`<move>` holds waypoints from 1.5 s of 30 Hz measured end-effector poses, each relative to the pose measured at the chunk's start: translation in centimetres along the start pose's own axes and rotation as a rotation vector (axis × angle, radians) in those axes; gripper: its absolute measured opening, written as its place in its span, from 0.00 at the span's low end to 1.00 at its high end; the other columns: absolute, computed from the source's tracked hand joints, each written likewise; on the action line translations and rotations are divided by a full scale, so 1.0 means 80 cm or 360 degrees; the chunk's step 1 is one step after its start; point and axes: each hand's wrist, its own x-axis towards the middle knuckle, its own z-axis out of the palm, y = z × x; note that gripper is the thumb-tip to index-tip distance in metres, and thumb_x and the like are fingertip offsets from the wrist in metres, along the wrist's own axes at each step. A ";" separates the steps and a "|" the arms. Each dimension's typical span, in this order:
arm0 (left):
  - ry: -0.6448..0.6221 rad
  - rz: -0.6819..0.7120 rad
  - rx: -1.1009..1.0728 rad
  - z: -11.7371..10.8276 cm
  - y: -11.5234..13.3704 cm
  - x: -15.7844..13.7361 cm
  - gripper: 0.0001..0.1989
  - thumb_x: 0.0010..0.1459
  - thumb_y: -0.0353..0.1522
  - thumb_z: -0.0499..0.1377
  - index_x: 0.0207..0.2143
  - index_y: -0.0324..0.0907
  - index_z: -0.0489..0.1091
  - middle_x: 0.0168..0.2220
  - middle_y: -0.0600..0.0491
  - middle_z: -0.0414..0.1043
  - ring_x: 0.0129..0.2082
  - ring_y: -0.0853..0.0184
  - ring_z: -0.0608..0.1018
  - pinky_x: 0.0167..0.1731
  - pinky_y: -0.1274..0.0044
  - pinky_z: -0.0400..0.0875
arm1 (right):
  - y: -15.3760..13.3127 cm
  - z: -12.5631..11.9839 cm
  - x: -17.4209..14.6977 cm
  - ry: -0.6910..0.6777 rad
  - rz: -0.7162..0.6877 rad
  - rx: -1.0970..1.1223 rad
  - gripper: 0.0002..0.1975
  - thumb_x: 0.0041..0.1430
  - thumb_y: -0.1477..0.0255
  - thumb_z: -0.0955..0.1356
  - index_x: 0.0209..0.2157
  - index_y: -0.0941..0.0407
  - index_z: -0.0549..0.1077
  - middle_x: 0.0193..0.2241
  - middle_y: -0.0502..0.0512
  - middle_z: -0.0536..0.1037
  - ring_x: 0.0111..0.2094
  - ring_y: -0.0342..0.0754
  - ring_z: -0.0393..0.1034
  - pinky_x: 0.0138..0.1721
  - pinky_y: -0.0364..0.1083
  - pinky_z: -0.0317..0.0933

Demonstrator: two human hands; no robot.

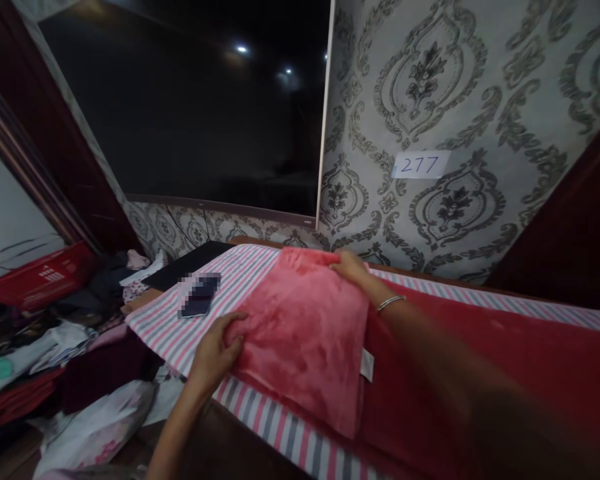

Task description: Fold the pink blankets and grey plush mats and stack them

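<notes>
A red plush blanket (300, 327) lies on a striped cloth, its left end folded over with the lighter, shiny side up. A white tag (367, 365) sticks out at the fold's right edge. My left hand (214, 357) touches the blanket's left edge, thumb and forefinger apart on the fabric. At the far edge, my right hand (351, 268) grips the folded layer near its back right corner, its fingertips partly hidden. The darker red stretch of blanket (505, 353) runs right beneath my right forearm.
The striped cloth (185, 333) covers the table, with a phone (200, 297) on it at left. A large screen (195, 113) hangs above, beside patterned wallpaper (430, 80) bearing a "277" paper (421, 164). Piled clothes (100, 367) and a red bag (45, 277) lie left.
</notes>
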 end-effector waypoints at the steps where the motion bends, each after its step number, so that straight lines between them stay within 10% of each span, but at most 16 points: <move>1: -0.0004 -0.0061 0.0034 0.009 -0.014 -0.003 0.19 0.49 0.40 0.57 0.43 0.43 0.75 0.46 0.47 0.80 0.49 0.56 0.80 0.54 0.63 0.72 | -0.002 0.021 -0.004 -0.0047 0.0022 -0.0022 0.15 0.60 0.68 0.68 0.47 0.56 0.76 0.47 0.62 0.80 0.49 0.56 0.73 0.46 0.48 0.65; 5: 0.0126 -0.0143 0.0064 0.040 -0.045 -0.023 0.22 0.53 0.46 0.56 0.44 0.44 0.76 0.47 0.47 0.79 0.49 0.56 0.80 0.52 0.63 0.73 | 0.011 0.067 -0.014 -0.0151 0.0051 -0.0056 0.18 0.65 0.65 0.65 0.52 0.56 0.75 0.53 0.65 0.76 0.55 0.60 0.71 0.52 0.52 0.63; 12: 0.0057 -0.0088 0.0102 0.019 -0.049 -0.015 0.24 0.56 0.50 0.56 0.44 0.43 0.77 0.46 0.46 0.78 0.48 0.56 0.79 0.50 0.65 0.73 | 0.030 0.037 -0.022 -0.0076 0.0038 -0.0053 0.27 0.68 0.61 0.63 0.66 0.53 0.63 0.65 0.64 0.65 0.66 0.61 0.56 0.65 0.59 0.49; 18: 0.0068 0.0443 0.0774 0.046 0.031 -0.019 0.27 0.62 0.44 0.53 0.59 0.40 0.70 0.65 0.39 0.63 0.65 0.45 0.64 0.61 0.53 0.60 | 0.042 0.036 -0.072 -0.0115 -0.0140 -0.0108 0.32 0.70 0.54 0.57 0.71 0.49 0.53 0.72 0.58 0.46 0.72 0.61 0.34 0.67 0.69 0.33; 25: -0.0542 0.0855 0.0769 0.174 0.092 -0.091 0.32 0.61 0.37 0.57 0.67 0.49 0.60 0.72 0.44 0.48 0.71 0.43 0.50 0.64 0.45 0.47 | 0.067 0.052 -0.071 -0.0301 -0.0009 0.0036 0.33 0.71 0.53 0.56 0.72 0.49 0.49 0.72 0.57 0.46 0.71 0.62 0.40 0.68 0.65 0.37; 34: -0.0377 0.1023 0.0919 0.186 0.058 -0.070 0.27 0.65 0.36 0.47 0.64 0.46 0.66 0.71 0.41 0.53 0.69 0.43 0.57 0.61 0.45 0.53 | 0.073 0.004 -0.101 -0.0209 0.0006 0.0130 0.27 0.70 0.56 0.61 0.68 0.43 0.59 0.71 0.40 0.50 0.70 0.49 0.48 0.68 0.46 0.45; 39: -0.0429 0.1126 0.0989 0.189 0.051 -0.058 0.28 0.65 0.39 0.45 0.65 0.44 0.65 0.70 0.40 0.55 0.69 0.42 0.57 0.58 0.46 0.59 | 0.152 -0.045 -0.198 0.0043 0.0012 0.0120 0.24 0.70 0.61 0.61 0.66 0.39 0.62 0.67 0.31 0.60 0.67 0.41 0.53 0.64 0.39 0.49; 45: -0.0384 0.1041 0.0990 0.191 0.057 -0.057 0.30 0.63 0.39 0.44 0.64 0.43 0.67 0.68 0.40 0.60 0.70 0.44 0.56 0.59 0.45 0.57 | 0.331 -0.127 -0.376 0.0484 0.0804 -0.0109 0.26 0.67 0.70 0.60 0.64 0.57 0.66 0.64 0.58 0.67 0.65 0.53 0.58 0.66 0.53 0.50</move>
